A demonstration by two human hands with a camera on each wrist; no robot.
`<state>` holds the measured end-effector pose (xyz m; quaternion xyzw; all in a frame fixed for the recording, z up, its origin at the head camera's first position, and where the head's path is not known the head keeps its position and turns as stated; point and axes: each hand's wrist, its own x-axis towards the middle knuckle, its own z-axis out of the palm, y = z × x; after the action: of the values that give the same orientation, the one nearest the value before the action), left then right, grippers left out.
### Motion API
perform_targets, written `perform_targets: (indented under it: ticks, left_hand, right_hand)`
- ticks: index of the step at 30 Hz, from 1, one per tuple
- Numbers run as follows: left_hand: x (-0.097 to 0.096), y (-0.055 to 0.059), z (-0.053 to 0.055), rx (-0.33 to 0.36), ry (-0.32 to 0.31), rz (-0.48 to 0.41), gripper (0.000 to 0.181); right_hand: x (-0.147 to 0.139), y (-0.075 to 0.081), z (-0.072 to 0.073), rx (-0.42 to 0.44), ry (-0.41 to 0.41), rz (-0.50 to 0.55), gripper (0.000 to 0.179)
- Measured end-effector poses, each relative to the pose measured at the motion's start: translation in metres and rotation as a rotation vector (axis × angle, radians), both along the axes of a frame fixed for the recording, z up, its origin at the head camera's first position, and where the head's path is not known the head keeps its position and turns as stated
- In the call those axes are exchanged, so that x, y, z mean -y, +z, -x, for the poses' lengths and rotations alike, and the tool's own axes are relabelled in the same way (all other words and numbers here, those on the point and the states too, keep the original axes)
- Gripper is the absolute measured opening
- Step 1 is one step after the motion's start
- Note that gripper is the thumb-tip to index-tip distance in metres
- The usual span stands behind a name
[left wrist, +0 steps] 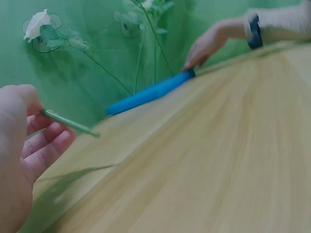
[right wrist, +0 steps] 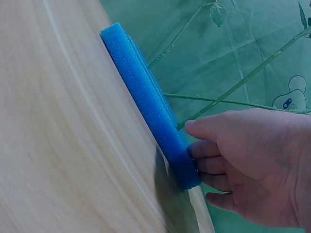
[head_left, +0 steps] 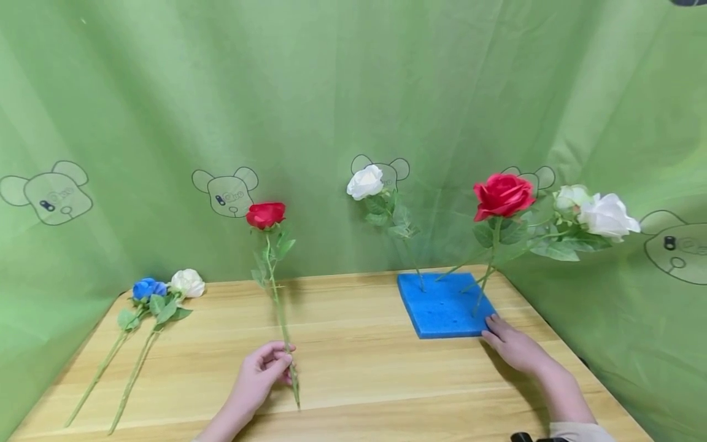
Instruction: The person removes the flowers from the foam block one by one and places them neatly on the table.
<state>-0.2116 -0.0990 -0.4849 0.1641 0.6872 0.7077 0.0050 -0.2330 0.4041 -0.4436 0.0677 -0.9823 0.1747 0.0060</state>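
Observation:
My left hand pinches the lower stem of an artificial red rose between thumb and fingers. The bloom points up and away; the stem's cut end sticks out below the hand. In the left wrist view, the stem end shows above the table. At the right, my right hand touches the side of a blue foam block near its front corner, fingers fairly straight. Standing in the foam are a white rose, a second red rose and, leaning right, white blooms. Small holes dot the foam's top.
A blue rose and a white rose lie side by side at the table's left, stems toward the front. Green curtain with bear drawings surrounds the wooden table at back and sides.

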Motion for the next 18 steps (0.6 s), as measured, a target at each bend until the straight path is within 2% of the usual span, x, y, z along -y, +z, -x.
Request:
perform_targets:
  ticks: [5,10,15,18]
  left_hand:
    - [0.016,0.006,-0.005,0.043,-0.001,0.0,0.041]
    - [0.036,0.01,-0.013,0.085,-0.041,0.011,0.043]
    - [0.056,0.013,-0.023,0.114,-0.104,0.062,0.046]
    - [0.068,0.014,-0.028,0.147,-0.11,0.115,0.047]
  right_hand:
    - [0.001,0.0,-0.001,-0.002,0.009,-0.001,0.059]
    - [0.003,0.002,-0.002,0.003,0.004,0.006,0.06]
    - [0.002,0.004,-0.002,0.007,-0.001,0.002,0.061]
    - [0.002,0.003,-0.002,0.01,-0.001,0.002,0.061]
